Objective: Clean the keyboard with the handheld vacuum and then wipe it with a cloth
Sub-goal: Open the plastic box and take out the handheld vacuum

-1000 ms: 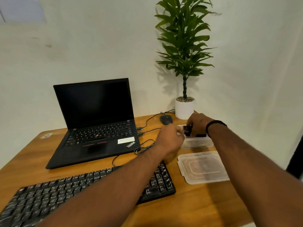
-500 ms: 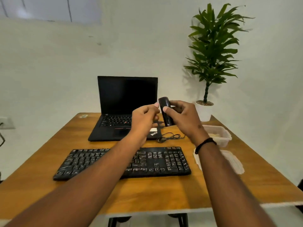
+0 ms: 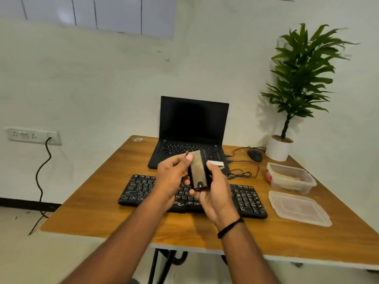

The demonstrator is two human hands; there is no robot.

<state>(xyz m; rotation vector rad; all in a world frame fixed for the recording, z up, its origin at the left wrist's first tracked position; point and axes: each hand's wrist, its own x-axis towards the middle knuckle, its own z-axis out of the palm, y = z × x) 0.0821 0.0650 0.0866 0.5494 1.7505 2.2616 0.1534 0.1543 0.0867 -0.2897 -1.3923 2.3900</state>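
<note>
Handheld vacuum (image 3: 198, 173) gripped in right hand (image 3: 213, 193), pinched by left hand (image 3: 174, 177), above the keyboard (image 3: 246, 199). Vacuuming apparently not begun. Wiping left too.

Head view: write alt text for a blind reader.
Both hands, left and right, hold a small dark handheld vacuum above a black keyboard on a wooden table; behind stands an open laptop.

keyboard (image 3: 244, 198) set on table (image 3: 123, 212) — laptop (image 3: 192, 128) behind it | mouse (image 3: 255, 155) and potted plant (image 3: 295, 95) at right rear | container (image 3: 291, 178) placed behind lid (image 3: 297, 208) — right of keyboard
</note>
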